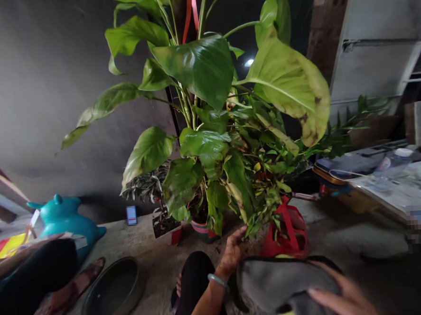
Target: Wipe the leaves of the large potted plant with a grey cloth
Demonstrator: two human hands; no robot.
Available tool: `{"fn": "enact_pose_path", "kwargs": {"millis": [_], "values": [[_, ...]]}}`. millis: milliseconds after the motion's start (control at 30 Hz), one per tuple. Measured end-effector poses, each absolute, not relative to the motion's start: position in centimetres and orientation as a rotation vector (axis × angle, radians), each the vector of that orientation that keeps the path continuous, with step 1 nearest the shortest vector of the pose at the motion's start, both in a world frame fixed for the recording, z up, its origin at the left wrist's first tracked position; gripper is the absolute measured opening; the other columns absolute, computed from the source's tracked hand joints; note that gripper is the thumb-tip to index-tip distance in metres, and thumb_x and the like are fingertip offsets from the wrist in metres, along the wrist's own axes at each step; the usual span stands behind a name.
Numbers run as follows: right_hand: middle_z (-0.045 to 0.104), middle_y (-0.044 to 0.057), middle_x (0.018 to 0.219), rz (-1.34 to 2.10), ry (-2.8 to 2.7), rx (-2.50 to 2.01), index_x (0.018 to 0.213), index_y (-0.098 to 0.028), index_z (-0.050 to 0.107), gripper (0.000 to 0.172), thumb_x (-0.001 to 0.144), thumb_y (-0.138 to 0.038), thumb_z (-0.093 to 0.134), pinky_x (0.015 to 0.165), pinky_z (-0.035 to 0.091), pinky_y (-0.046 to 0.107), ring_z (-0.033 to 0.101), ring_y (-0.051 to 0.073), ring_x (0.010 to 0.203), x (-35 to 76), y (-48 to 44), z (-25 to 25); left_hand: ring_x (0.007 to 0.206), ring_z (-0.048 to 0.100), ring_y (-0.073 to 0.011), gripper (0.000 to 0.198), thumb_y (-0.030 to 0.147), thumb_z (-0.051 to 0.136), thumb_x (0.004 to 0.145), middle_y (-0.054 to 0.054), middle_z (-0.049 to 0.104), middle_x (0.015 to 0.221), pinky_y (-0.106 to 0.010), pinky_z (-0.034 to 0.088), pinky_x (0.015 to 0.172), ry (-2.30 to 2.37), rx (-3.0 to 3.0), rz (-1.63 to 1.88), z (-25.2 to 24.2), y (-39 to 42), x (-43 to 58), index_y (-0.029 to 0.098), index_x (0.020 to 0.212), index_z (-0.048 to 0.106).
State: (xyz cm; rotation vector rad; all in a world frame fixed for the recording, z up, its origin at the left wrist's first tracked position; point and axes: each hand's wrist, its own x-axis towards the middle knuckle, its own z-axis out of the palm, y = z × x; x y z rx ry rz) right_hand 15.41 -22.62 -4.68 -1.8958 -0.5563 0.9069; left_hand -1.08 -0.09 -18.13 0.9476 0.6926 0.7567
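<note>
A large potted plant with broad green leaves [196, 65] stands in front of me. Some leaves are yellowed, and one big leaf [288, 84] has brown patches. My left hand [233, 252], a pale bangle on its wrist, reaches to the low leaves. Its fingers are stretched and apart, the tips at the leaves' edge; whether they touch is unclear. Between the thumb and fingers of my right hand [342, 292] is a grey fabric bag [275, 282] with dark edging and yellow-green parts. The bag lies close beside my left hand.
Behind the bag stands a red plastic basket [289, 231] under trailing foliage. A small planter [167, 231] sits left of the main pot [202, 231]. Further left are a dark basin [113, 289], a turquoise animal-shaped toy [68, 218] and another person's leg [43, 277]. A cluttered table [376, 190] bounds the right.
</note>
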Motion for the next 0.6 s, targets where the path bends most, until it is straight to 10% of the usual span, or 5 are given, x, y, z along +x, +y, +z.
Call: {"fn": "enact_pose_path", "kwargs": {"millis": [100,233,600], "values": [[0.079,0.012,0.093,0.68,-0.219,-1.892,0.099,-0.027,0.065,0.061,0.043,-0.05,0.076,0.075,0.06,0.045,0.072,0.04,0.094,20.6,-22.9,-0.9,0.068,0.06,-0.0131,0.059,0.016,0.078,0.06,-0.009,0.072,0.111,-0.021,0.04,0.054,0.739,0.992,0.751,-17.4,-0.4,-0.8,0.017,0.118,0.068],[0.072,0.024,0.106,0.219,-0.323,-1.994,0.112,-0.016,0.061,0.067,0.055,-0.051,0.065,0.078,0.056,0.049,0.068,0.042,0.098,25.0,-16.9,-0.2,0.055,0.057,-0.0071,0.06,0.015,0.073,0.064,-0.011,0.062,0.133,-0.019,0.03,0.042,0.726,0.897,0.652,-16.1,-1.0,-0.7,0.021,0.123,0.065],[0.075,0.007,0.115,0.862,-0.947,-1.754,0.112,-0.022,0.069,0.05,0.066,-0.04,0.069,0.098,0.05,0.039,0.066,0.031,0.112,13.5,-20.0,-4.2,0.075,0.066,-0.0137,0.037,0.015,0.074,0.072,-0.01,0.07,0.119,-0.022,0.049,0.059,0.493,0.582,0.613,-15.0,-1.8,-2.1,0.018,0.109,0.074]]}}
